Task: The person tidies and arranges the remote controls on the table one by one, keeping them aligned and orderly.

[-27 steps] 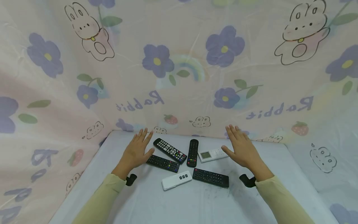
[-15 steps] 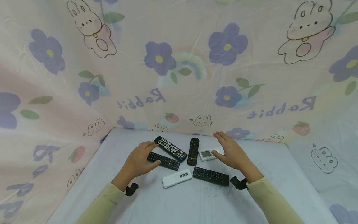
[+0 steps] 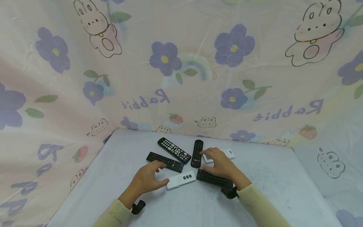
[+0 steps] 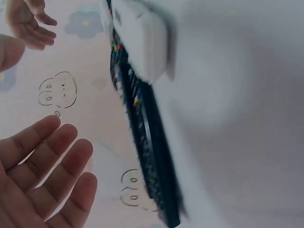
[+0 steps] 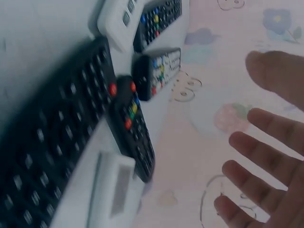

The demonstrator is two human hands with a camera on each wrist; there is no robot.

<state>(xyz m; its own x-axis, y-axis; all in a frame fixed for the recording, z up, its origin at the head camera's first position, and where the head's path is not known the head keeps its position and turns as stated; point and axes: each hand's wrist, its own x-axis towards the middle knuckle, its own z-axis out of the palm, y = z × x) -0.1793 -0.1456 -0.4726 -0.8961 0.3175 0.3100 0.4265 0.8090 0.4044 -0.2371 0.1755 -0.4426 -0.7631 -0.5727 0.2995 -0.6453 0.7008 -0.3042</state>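
Behind and to both sides, a cloth (image 3: 198,88) printed with rabbits and flowers. In front of it, a white table (image 3: 283,176). Reaching in from the near side, a left sleeve (image 3: 114,214) and a right sleeve (image 3: 261,206).

Next, the left hand (image 3: 146,178): fingers loosely bent, thumb well apart, nothing held. Right hand (image 3: 221,162): similarly relaxed, wide gap between thumb and fingertips, likewise holding nothing. Both apparently hovering, to judge from the wrist views; no telling exactly how high.

Left black remote (image 3: 174,164), lying flat, partly under the left hand's fingertips in the head view; likely to skid if brushed on descent. White-buttoned remote (image 3: 173,149), just beyond; exposed to a knock in turn, being so close. Right black remote (image 3: 211,178), partly below the right hand; at risk of a drag from a wrist dropped too low.

White remote with a screen (image 3: 229,154), half hidden behind the right hand; probable trouble, an off-centre pinch, caused by that cover. Three-button white remote (image 3: 177,181), just beside the left hand's thumb; perhaps shoved by an early squeeze. Round-ended black remote (image 3: 197,153), just beside the right hand's fingertips; easily swivelled by a stray touch, for lack of room.

Smallest, the right wrist camera (image 3: 230,193), overlapping the right black remote's end; possible snag, contact not discernible.
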